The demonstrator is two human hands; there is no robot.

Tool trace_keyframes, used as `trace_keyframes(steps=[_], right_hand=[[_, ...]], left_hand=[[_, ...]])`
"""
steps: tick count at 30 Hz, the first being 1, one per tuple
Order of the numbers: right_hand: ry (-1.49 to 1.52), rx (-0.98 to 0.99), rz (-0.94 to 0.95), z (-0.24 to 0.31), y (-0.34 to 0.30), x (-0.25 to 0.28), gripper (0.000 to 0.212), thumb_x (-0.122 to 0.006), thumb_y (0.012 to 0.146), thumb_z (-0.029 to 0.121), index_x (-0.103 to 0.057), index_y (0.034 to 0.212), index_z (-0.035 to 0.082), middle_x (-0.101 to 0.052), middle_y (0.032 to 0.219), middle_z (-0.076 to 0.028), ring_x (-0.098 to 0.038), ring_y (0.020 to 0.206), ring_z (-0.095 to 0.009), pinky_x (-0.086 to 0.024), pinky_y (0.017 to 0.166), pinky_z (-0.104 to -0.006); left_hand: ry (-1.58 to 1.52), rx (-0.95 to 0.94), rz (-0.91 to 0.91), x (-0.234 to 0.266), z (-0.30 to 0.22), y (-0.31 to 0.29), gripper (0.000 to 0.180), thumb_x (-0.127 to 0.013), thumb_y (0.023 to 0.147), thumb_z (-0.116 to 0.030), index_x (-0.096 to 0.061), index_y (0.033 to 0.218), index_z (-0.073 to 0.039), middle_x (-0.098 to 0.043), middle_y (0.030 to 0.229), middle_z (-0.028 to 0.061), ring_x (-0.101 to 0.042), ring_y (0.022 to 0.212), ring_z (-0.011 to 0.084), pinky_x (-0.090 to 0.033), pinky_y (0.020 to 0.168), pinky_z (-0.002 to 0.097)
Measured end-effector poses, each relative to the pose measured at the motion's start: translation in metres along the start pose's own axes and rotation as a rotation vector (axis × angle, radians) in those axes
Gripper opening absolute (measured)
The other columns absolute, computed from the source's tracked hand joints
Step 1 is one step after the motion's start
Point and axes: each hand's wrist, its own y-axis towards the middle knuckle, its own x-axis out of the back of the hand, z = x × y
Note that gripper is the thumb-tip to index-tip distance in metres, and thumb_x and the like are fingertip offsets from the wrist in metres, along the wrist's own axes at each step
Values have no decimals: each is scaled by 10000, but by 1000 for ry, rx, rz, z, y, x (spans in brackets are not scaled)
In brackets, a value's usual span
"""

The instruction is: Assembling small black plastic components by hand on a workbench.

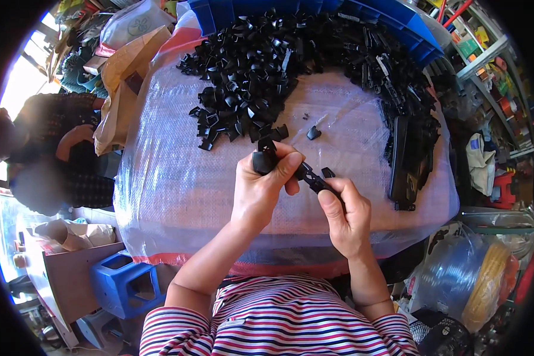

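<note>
Over the near middle of the covered table, my left hand (255,193) is closed round one end of a narrow black plastic strip (310,177) with cut-outs. A curved black plastic cap (263,161) sits at that end, under my left thumb and fingers; whether it is joined to the strip I cannot tell. My right hand (349,221) pinches the strip's other end between thumb and fingers. Just beyond my hands, one loose black cap (314,133) lies by a few tiny dark bits. A heap of similar caps (243,83) spreads at the far left.
Long black plastic parts (404,160) are piled along the table's right side. A blue crate (397,26) stands at the back. Translucent woven sheeting (178,178) covers the table. Another person (59,142) sits at the left, near a blue stool (121,285). Shelves (486,65) stand at the right.
</note>
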Motion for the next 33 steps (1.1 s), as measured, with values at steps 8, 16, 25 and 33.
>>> trace_keyframes(steps=[8, 16, 25, 33], right_hand=[[2, 17, -95, 0, 6, -16, 139, -522, 894, 148, -523, 863, 13, -486, 585, -39, -433, 527, -85, -368, 478, -254], [-183, 109, 253, 4, 51, -10, 131, -529, 880, 184, -544, 918, 59, -588, 735, -117, -599, 690, -224, -449, 592, -333], [-1058, -106, -84, -119, 215, 54, 314, -622, 790, 244, -541, 993, 19, -529, 1051, -209, -562, 934, -351, -483, 760, -429], [-524, -59, 210, -68, 161, 21, 281, -676, 730, 114, -547, 958, 14, -577, 790, -69, -545, 683, -139, -457, 645, -278]], left_hand=[[459, -338, -116, -13, -5, -13, 122, -608, 828, -96, -565, 779, 8, -552, 613, 50, -514, 449, 79, -400, 426, 220], [-171, -94, -3, 13, -5, -20, 155, -560, 854, -160, -590, 899, -14, -578, 935, 84, -542, 873, 163, -455, 761, 330], [-415, 34, 62, 72, -17, -1, 200, -636, 736, -58, -571, 925, -46, -546, 681, 29, -520, 675, 144, -382, 618, 253], [1220, -557, 187, 58, -14, 34, 317, -634, 649, 1, -624, 962, -47, -582, 833, 88, -574, 786, 265, -469, 693, 339]])
